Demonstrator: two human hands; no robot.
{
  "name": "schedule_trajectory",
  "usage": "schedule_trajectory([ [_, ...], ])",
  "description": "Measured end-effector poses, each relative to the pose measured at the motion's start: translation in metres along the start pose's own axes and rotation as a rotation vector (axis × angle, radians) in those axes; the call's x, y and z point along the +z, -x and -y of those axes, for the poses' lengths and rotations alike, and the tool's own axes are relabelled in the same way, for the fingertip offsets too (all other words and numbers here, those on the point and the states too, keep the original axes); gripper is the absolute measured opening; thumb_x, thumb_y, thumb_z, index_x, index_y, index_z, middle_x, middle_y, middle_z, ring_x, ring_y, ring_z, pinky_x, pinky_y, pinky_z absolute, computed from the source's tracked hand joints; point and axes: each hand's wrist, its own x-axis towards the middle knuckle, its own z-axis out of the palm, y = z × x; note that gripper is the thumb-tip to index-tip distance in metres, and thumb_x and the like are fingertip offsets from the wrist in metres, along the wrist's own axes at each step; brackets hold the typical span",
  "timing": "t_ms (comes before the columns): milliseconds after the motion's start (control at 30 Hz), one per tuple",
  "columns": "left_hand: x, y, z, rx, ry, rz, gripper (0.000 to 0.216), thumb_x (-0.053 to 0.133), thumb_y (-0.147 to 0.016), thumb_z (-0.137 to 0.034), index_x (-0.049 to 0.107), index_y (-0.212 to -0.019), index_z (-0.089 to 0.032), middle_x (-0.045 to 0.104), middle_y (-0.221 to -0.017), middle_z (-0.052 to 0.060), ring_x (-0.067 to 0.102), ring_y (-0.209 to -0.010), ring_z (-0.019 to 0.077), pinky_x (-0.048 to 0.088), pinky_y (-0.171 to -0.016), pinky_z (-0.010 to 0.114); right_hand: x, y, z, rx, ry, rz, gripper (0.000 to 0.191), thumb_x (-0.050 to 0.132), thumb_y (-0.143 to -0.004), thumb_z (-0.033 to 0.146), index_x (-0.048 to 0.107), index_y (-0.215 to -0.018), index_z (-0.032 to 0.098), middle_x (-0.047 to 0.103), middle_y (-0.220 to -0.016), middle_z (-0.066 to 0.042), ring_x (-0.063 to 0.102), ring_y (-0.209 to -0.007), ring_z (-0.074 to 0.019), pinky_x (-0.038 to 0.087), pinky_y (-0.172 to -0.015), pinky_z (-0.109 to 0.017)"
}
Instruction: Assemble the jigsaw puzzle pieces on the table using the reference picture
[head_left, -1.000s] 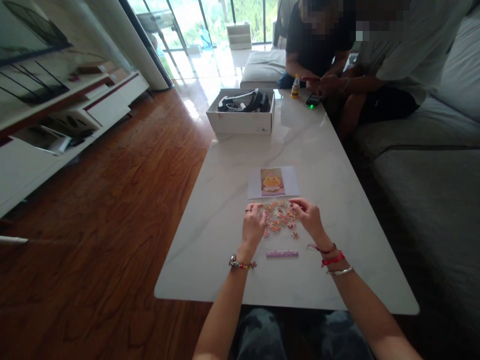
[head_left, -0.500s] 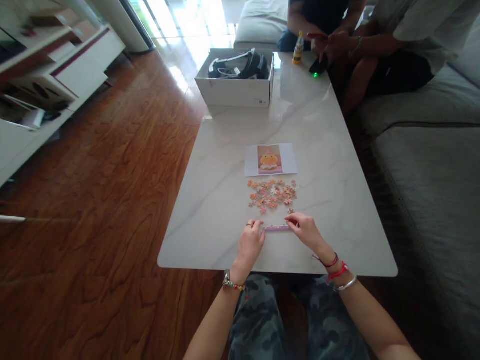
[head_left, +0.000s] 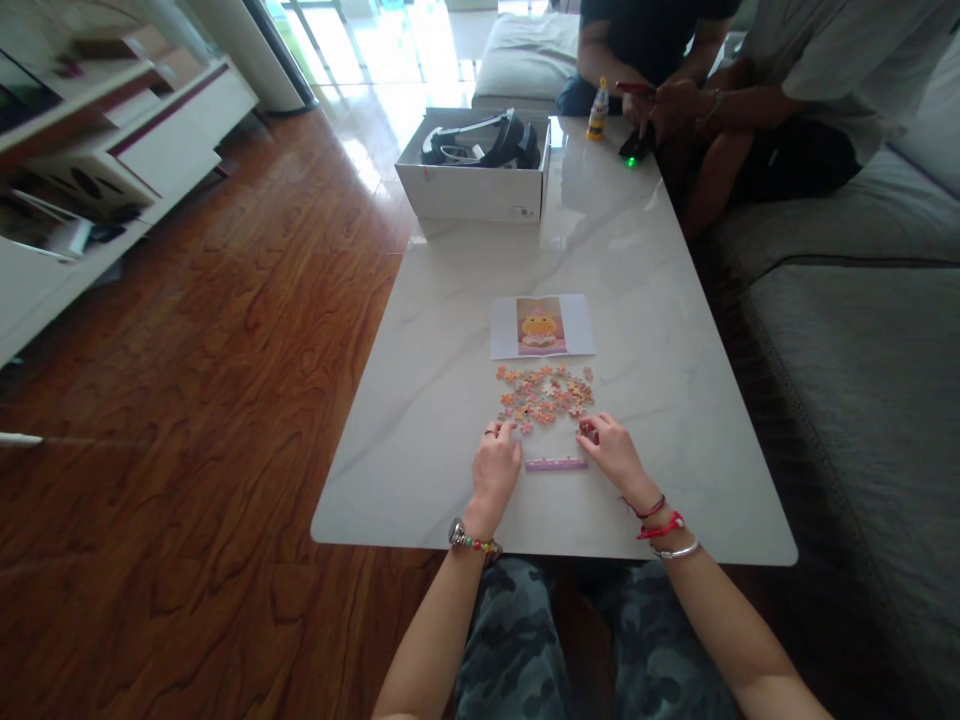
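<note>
— On the near half of the desk (head_left: 645,310), what is entered first?
— Puzzle pieces (head_left: 544,393), one loose heap, orange and pink; on the near side of it, one purple strip (head_left: 556,465), lying sideways.
— Nearest to these?
— Left hand (head_left: 497,465): just beside the strip's left end, half open, fingers loosely bent, nothing seen in its grasp. Right hand (head_left: 607,446): near the strip's right end, fingers curled toward the thumb; whether it pinches a piece, cannot tell.
— Next outward?
— White sheet (head_left: 580,322), just beyond the heap, printed with a yellow figure.
— Far end?
— White box (head_left: 472,192), lidless, containing black headgear (head_left: 510,140); yellow bottle (head_left: 597,118); dark device (head_left: 634,147), green light lit.
— Alongside?
— Grey sofa (head_left: 862,340); two people seated past it, a red phone (head_left: 636,88) held between them.
</note>
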Motion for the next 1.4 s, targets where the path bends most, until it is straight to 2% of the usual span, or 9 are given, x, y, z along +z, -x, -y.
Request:
schedule_trajectory([
  [267,0.013,-0.010,-0.008,0.009,-0.011,-0.003,0.016,0.047,-0.077,-0.025,0.052,-0.091,-0.019,0.048,-0.095,0.008,0.050,-0.084,0.0174,0.043,-0.069,0.028,0.004,-0.002,-0.006,-0.029,-0.004,0.030,0.007,0.051,-0.071,0.018,0.055,-0.076,0.017,0.051,-0.080,-0.003,0.051,-0.062,-0.0123,0.043,-0.064,-0.026],
  [500,0.009,-0.015,-0.014,-0.010,-0.031,0.039,0.017,0.043,-0.080,-0.026,0.051,-0.091,-0.017,0.050,-0.096,0.009,0.050,-0.086,0.0181,0.041,-0.072,0.028,0.000,-0.005,0.001,-0.102,-0.088,-0.096,0.025,0.043,-0.074,0.009,0.055,-0.093,0.019,0.052,-0.097,-0.006,0.053,-0.086,-0.0165,0.043,-0.076,-0.028],
  [567,0.010,-0.016,-0.014,-0.028,-0.018,0.053,0.017,0.043,-0.079,-0.024,0.051,-0.093,-0.017,0.051,-0.094,0.010,0.051,-0.086,0.0184,0.041,-0.072,0.028,0.001,-0.003,0.006,-0.091,-0.140,-0.117,0.025,0.044,-0.073,0.010,0.055,-0.095,0.018,0.051,-0.099,-0.007,0.054,-0.079,-0.0148,0.044,-0.074,-0.028],
  [667,0.011,-0.017,-0.014,-0.048,0.014,0.049,0.013,0.046,-0.077,-0.022,0.051,-0.088,-0.016,0.052,-0.091,0.010,0.051,-0.084,0.0186,0.040,-0.071,0.029,0.003,0.000,0.014,-0.117,-0.239,0.008,0.020,0.048,-0.073,0.013,0.056,-0.091,0.018,0.055,-0.090,-0.005,0.053,-0.062,-0.0102,0.046,-0.063,-0.025],
  [767,0.012,-0.017,-0.012,-0.019,0.118,0.038,0.007,0.047,-0.076,-0.019,0.050,-0.081,-0.016,0.054,-0.084,0.007,0.052,-0.078,0.0164,0.040,-0.069,0.028,0.004,0.000,0.023,-0.132,-0.319,0.104,0.018,0.050,-0.073,0.017,0.057,-0.090,0.017,0.056,-0.084,-0.004,0.053,-0.060,-0.0095,0.045,-0.057,-0.023],
  [900,0.012,-0.019,-0.012,0.031,0.455,0.135,0.006,0.049,-0.075,-0.023,0.049,-0.073,-0.017,0.055,-0.069,0.001,0.053,-0.064,0.0114,0.041,-0.062,0.024,0.005,-0.006,0.030,-0.114,-0.419,0.171,0.020,0.053,-0.072,0.022,0.057,-0.091,0.017,0.060,-0.083,-0.004,0.055,-0.061,-0.0097,0.045,-0.056,-0.022],
  [1100,0.010,-0.019,-0.012,-0.082,0.861,0.292,0.013,0.054,-0.070,-0.027,0.049,-0.070,-0.015,0.056,-0.064,0.000,0.054,-0.058,0.0095,0.042,-0.056,0.021,0.002,-0.011,0.029,-0.026,-0.514,0.228,0.019,0.055,-0.070,0.029,0.060,-0.084,0.017,0.063,-0.074,-0.003,0.056,-0.061,-0.0109,0.044,-0.055,-0.022],
  [1267,0.012,-0.018,-0.013,-0.097,0.934,0.301,0.016,0.056,-0.068,-0.029,0.050,-0.074,-0.015,0.058,-0.066,0.000,0.055,-0.058,0.0100,0.044,-0.056,0.022,-0.001,-0.010,0.029,0.004,-0.535,0.265,0.017,0.054,-0.069,0.029,0.061,-0.078,0.017,0.062,-0.067,-0.002,0.054,-0.056,-0.0100,0.042,-0.053,-0.021],
  [1400,0.008,-0.014,-0.011,-0.089,0.789,0.214,0.011,0.053,-0.069,-0.024,0.052,-0.078,-0.016,0.060,-0.070,0.001,0.056,-0.061,0.0107,0.044,-0.058,0.022,0.001,-0.013,0.020,0.135,-0.615,0.218,0.015,0.054,-0.066,0.029,0.058,-0.071,0.015,0.061,-0.062,-0.001,0.055,-0.052,-0.0105,0.042,-0.048,-0.020],
])
